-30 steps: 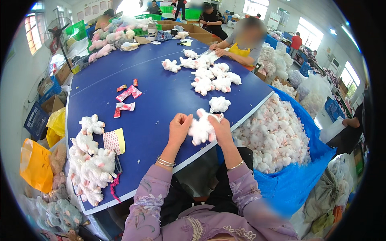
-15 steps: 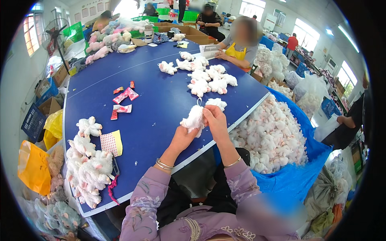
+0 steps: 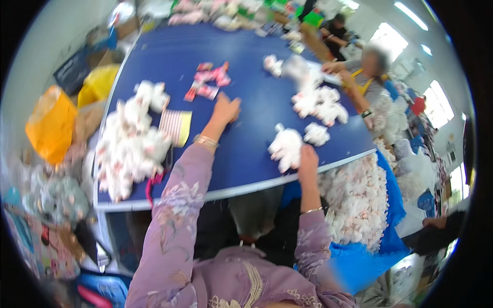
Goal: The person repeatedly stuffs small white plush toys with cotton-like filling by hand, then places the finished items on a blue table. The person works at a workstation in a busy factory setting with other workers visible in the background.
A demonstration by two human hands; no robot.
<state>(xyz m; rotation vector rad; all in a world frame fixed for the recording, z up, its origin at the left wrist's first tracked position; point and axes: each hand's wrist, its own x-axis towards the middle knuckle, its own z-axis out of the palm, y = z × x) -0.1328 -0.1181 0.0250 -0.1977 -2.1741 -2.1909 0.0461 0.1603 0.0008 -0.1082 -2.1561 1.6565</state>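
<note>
My right hand [image 3: 308,163], near the table's front edge, grips the side of a small fluffy white plush toy [image 3: 285,148]. Its fingertips are partly hidden by the toy and blurred. Far to the left, my left hand [image 3: 224,111] reaches over the blue table [image 3: 241,159], fingers loosely apart and nothing visible in them. Just beyond it lie several small red and pink wrapped packets [image 3: 208,91]. Beside the held toy rests another white plush [image 3: 317,134]. A larger group of white plush toys [image 3: 321,105] is spread farther back on the right.
White plush toys [image 3: 131,146] are heaped at the table's left edge, beside a yellow-edged paper sheet [image 3: 175,127] and a magenta cord [image 3: 153,186]. Right of the table, a blue sheet [image 3: 393,195] holds many white pieces [image 3: 354,200]. A co-worker [image 3: 359,77] sits across, handling paper.
My left hand has let go of the white plush toy and moved left toward the packets. My right hand keeps the toy, lower at the table edge. The whole view has shifted leftward.
</note>
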